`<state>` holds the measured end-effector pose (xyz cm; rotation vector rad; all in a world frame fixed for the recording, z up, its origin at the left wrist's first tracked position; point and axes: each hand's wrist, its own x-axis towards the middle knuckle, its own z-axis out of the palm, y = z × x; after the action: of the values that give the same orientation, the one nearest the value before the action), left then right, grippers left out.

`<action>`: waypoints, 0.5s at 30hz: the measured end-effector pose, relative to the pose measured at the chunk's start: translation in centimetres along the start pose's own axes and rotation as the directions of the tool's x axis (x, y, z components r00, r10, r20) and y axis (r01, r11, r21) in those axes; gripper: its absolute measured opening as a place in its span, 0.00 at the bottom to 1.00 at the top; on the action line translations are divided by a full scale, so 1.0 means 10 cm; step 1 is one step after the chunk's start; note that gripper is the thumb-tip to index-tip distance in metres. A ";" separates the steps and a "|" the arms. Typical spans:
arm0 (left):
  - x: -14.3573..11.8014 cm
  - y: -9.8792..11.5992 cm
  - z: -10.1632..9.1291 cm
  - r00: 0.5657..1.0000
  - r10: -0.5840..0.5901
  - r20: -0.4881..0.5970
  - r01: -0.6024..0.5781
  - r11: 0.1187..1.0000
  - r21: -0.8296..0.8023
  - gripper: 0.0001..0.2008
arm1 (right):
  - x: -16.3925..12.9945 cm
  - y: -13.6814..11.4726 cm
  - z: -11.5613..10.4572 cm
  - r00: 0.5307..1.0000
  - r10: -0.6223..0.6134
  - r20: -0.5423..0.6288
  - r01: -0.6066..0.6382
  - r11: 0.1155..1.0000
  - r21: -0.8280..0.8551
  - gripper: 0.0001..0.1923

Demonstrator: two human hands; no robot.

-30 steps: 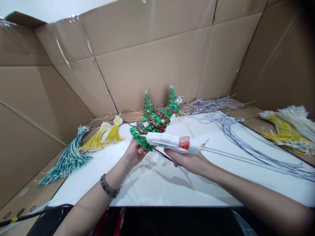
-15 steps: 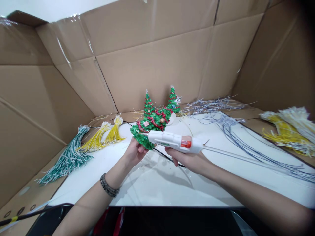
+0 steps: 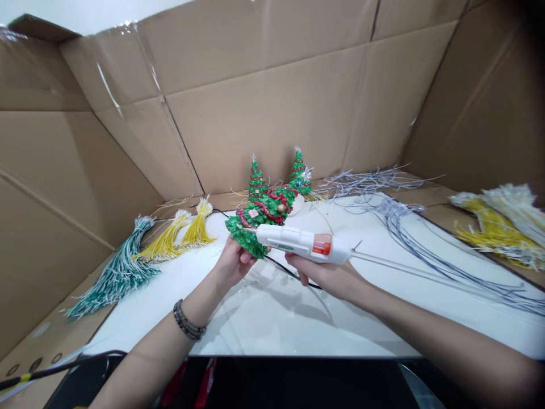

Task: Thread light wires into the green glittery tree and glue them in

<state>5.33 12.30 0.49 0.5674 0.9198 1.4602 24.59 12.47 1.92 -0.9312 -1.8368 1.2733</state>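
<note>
My left hand is closed on the base of a small decorated Christmas tree, green with red garland, which leans over to the right. In my right hand is a white hot glue gun with an orange part, its fingers wrapped round the handle. The gun's nozzle points left, at the lower green branches of the held tree; whether it touches them I cannot tell. Behind stand two more little trees, one at the left and one at the right. A clear glue stick trails from the gun's rear.
Bundles of green-and-white wires and yellow wires lie at the left. Loose grey wires spread over the white tabletop at the right, beside more yellow bundles. Cardboard walls enclose the back and sides.
Almost nothing differs. Both hands keep their grip, and the glue gun's nozzle stays at the lower branches of the tree; the whole view has shifted very slightly.
</note>
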 end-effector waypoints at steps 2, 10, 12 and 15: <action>0.01 0.00 -0.01 1.000 -0.002 0.006 0.002 1.000 -0.001 0.17 | 0.00 -0.01 0.01 1.000 0.008 -0.003 -0.008 1.000 0.004 0.09; 0.03 -0.03 -0.03 1.000 0.001 0.016 -0.001 1.000 0.021 0.15 | 0.00 -0.03 0.01 0.999 0.043 -0.033 -0.043 0.999 -0.003 0.08; 0.02 -0.02 -0.02 1.000 0.004 -0.001 -0.004 1.000 0.025 0.14 | 0.00 -0.01 0.01 0.999 0.035 -0.034 -0.035 0.999 -0.012 0.09; 0.01 -0.01 -0.02 1.000 0.012 0.016 -0.012 0.999 0.033 0.14 | 0.00 0.03 -0.01 1.000 -0.010 -0.029 0.010 1.000 -0.008 0.10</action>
<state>5.23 12.38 0.23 0.6091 0.9314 1.4516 24.74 12.58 1.63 -0.9389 -1.8229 1.2409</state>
